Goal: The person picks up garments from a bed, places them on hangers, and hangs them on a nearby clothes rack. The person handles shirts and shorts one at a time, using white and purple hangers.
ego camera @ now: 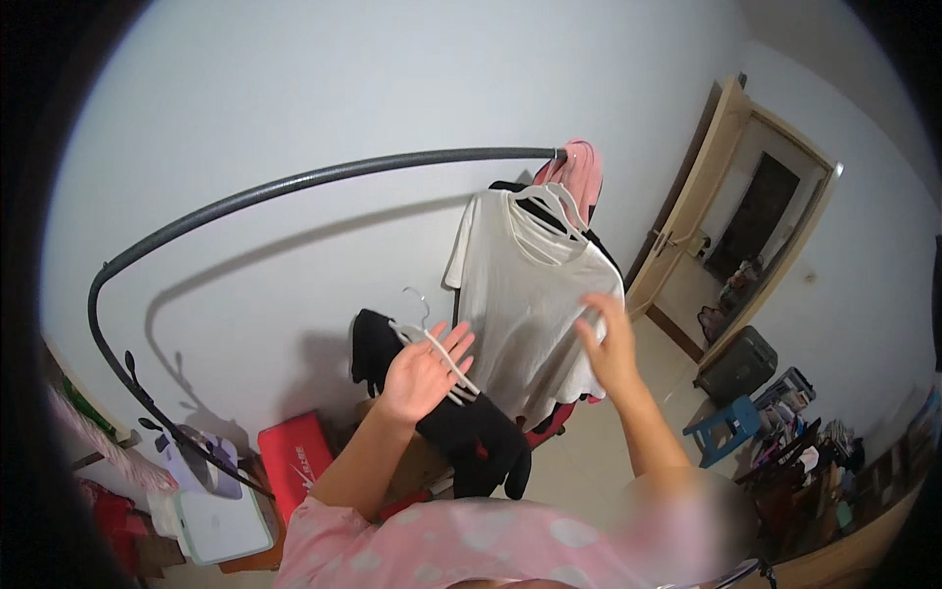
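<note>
My left hand (421, 377) is palm up with its fingers spread, supporting a white clothes hanger (452, 364) that lies across the palm and fingers. The hanger's metal hook points up, free of the rail. A black garment (482, 434) with a small red mark drapes from this hanger, partly hidden by my left hand and forearm. In front of a white T-shirt (530, 316), my right hand (611, 342) has its fingers apart and holds nothing; whether it touches the cloth I cannot tell. The T-shirt is on a white hanger (548, 197) at the rail's right end.
A curved dark metal rail (316, 177) runs along the wall. Pink (583, 177) and black clothes hang behind the T-shirt. Below stand a red box (296, 450) and a white-topped item (224, 519). Rightward are an open door (692, 199), a suitcase (738, 366) and a blue stool (725, 429).
</note>
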Action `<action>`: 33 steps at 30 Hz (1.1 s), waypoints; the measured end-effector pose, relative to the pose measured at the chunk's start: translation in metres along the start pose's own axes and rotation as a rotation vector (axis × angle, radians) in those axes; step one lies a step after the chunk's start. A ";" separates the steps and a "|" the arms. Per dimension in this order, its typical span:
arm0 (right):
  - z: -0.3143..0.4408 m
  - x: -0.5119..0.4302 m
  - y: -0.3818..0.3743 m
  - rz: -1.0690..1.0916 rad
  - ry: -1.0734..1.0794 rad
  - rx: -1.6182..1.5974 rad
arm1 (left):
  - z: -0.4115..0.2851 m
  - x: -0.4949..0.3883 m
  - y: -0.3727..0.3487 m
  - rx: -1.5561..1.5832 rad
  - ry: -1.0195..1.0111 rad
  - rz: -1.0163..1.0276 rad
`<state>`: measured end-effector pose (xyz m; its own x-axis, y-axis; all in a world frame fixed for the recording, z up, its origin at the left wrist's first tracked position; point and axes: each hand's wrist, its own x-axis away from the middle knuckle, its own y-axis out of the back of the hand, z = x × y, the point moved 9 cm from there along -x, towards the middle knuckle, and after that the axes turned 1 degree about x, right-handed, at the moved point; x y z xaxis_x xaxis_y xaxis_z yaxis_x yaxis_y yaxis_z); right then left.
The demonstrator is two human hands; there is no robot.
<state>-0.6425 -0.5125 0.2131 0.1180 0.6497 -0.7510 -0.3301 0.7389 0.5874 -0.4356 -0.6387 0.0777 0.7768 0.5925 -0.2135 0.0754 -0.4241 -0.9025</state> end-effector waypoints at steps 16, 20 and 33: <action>0.004 0.078 -0.052 0.304 -0.358 -0.178 | 0.023 -0.040 -0.032 -0.104 0.106 0.165; -0.021 0.049 -0.022 0.170 -0.448 -0.146 | 0.011 -0.024 -0.039 -0.167 0.093 0.195; -0.052 -0.056 -0.022 -0.042 -0.348 -0.023 | -0.043 0.026 -0.010 -0.239 0.002 0.020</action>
<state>-0.6903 -0.5746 0.2264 0.4426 0.6436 -0.6243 -0.3387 0.7647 0.5482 -0.3888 -0.6484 0.0974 0.7811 0.5807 -0.2295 0.2055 -0.5861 -0.7837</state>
